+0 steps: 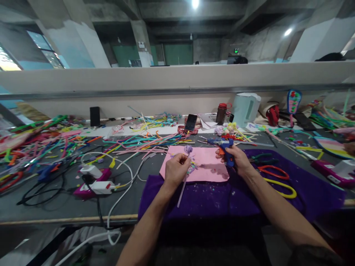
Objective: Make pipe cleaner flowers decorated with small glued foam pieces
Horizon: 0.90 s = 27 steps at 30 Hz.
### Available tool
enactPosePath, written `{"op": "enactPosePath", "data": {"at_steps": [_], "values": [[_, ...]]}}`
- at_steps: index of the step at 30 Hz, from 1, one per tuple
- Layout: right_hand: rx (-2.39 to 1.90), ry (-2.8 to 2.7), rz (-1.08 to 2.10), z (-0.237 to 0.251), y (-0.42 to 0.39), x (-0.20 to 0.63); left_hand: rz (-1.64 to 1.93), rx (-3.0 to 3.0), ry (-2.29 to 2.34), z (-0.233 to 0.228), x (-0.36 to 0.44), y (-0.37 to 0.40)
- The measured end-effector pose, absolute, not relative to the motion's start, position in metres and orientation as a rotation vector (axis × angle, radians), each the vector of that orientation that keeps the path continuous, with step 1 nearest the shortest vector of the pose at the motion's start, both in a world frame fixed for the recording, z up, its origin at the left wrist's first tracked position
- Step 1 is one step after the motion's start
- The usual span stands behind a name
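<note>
My left hand (177,168) pinches the pale stem of a small purple pipe-cleaner flower (188,149). The flower's head sticks up above my fingers, and its stem slants down past the front of a pink sheet (213,173). In my right hand (239,159) is a blue glue gun (229,153) with an orange trigger, my fingers wrapped round its handle. Its nozzle points left toward the flower, with a gap between them. Small coloured bits lie on the pink sheet, partly hidden behind my left hand. Beneath the sheet spreads a purple cloth (199,201).
Red-handled and yellow-handled scissors (290,192) and pliers (262,159) lie right of my right hand. Pipe cleaners (155,142) are strewn behind the sheet. A power strip (94,186) with cables sits at left. A phone (191,122), a bottle (221,113) and a kettle (245,109) stand behind.
</note>
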State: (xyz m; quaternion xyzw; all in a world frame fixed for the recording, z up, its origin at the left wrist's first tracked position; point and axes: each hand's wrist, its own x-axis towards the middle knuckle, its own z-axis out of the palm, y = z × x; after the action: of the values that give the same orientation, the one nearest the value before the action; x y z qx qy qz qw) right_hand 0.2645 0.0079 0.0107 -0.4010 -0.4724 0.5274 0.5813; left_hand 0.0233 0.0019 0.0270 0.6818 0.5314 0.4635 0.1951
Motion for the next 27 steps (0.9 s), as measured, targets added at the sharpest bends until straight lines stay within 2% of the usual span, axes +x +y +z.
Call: {"op": "enactPosePath", "data": {"at_steps": [4,11,16,27], "values": [[-0.93,-1.226,1.132,0.018,0.009,0.259,1.292,1.815,1.369,0.026,0.024,0.006],[-0.795,-1.492,1.082,0.04,0.022,0.238,1.1,1.116,0.939,0.018,0.011,0.015],[-0.763,-1.509,1.114,0.039,0.016,0.235,1.012,0.728,0.71,0.016,0.004,0.016],[-0.87,-1.621,1.091,0.038,-0.006,0.248,0.787,0.687,0.556,0.012,0.004,0.018]]}}
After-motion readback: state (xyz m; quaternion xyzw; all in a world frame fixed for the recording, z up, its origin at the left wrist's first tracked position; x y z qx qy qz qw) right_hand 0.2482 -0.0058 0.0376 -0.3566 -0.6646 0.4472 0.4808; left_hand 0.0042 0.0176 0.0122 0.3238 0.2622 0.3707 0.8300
